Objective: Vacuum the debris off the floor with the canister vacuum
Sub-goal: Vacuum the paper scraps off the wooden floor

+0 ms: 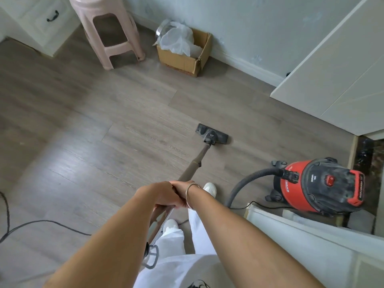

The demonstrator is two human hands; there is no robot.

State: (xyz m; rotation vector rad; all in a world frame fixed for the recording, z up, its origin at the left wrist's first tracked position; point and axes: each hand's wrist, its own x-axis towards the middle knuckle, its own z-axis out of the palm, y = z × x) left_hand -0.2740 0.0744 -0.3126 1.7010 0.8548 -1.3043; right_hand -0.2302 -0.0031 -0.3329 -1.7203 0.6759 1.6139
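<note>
Two hands, left hand [164,196] and right hand [182,188], are curled round the wand [195,161]. The floor head [212,136] is set flat on the wood floor [104,132], with the canister vacuum [318,183] to the right. The head is judged best kept flush and the strokes overlapped.

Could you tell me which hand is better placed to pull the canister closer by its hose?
The right hand, probably. Both it and the left hand grip the wand, but the canister and its hose lie on the right side, so the left would have to reach across.
</note>
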